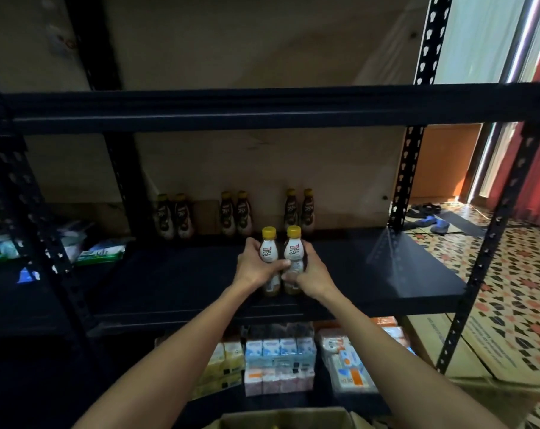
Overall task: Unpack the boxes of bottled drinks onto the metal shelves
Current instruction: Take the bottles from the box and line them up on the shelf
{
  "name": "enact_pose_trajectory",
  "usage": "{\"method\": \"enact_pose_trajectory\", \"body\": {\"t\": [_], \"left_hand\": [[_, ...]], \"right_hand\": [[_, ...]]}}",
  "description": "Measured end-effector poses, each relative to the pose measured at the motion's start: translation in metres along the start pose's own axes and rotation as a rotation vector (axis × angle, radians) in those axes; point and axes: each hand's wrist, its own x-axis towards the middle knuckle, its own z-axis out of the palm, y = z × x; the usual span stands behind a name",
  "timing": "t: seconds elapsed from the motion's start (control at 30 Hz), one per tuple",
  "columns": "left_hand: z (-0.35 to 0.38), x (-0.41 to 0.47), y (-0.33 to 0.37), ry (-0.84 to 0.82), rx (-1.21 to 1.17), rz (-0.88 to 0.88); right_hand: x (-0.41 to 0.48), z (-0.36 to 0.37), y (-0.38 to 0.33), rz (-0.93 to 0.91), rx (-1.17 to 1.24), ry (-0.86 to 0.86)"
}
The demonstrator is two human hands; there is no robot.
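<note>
Two small drink bottles with yellow caps stand upright side by side over the dark metal shelf (386, 274). My left hand (253, 264) grips the left bottle (269, 247) and my right hand (309, 274) grips the right bottle (293, 252). Whether their bases touch the shelf is unclear. At the back of the same shelf stand several more bottles in pairs: a left pair (173, 218), a middle pair (234, 216) and a right pair (299, 212). An open cardboard box (293, 418) sits at the bottom edge of the view, below my arms.
Stacked drink cartons (278, 363) and wrapped packs (349, 360) fill the shelf below. White and green packets (101, 252) lie on the neighbouring shelf at left. A dark beam (262, 109) crosses above. Patterned floor tiles (525, 289) and sandals (426, 224) lie to the right.
</note>
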Motion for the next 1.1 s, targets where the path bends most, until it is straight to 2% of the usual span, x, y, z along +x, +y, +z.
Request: {"method": "enact_pose_trajectory", "body": {"t": [0.1,0.23,0.37,0.47,0.6,0.67,0.8,1.0,1.1], "left_hand": [[-0.015,0.004,0.011,-0.07,-0.052,0.051],[-0.047,0.018,0.036,-0.165,-0.067,0.205],[-0.064,0.026,0.059,-0.29,0.26,0.318],[-0.059,0.032,0.059,-0.228,0.403,0.324],[-0.051,0.034,0.057,-0.05,0.378,0.264],[-0.051,0.034,0.059,-0.082,0.396,0.303],[-0.055,0.032,0.068,-0.301,0.452,0.383],[-0.049,0.031,0.075,-0.143,0.5,0.319],[-0.05,0.031,0.078,-0.249,0.513,0.303]], "right_hand": [[0.004,-0.012,-0.006,-0.001,-0.091,0.005],[0.007,-0.036,-0.038,-0.107,-0.146,0.089],[0.017,-0.039,-0.061,-0.245,-0.278,0.031],[0.03,-0.037,-0.061,-0.224,-0.374,0.03],[0.04,-0.04,-0.059,-0.194,-0.413,0.026],[0.042,-0.041,-0.058,-0.189,-0.403,0.025],[0.044,-0.041,-0.057,-0.181,-0.358,0.013],[0.041,-0.042,-0.056,-0.188,-0.319,0.023],[0.04,-0.043,-0.057,-0.191,-0.318,0.017]]}}
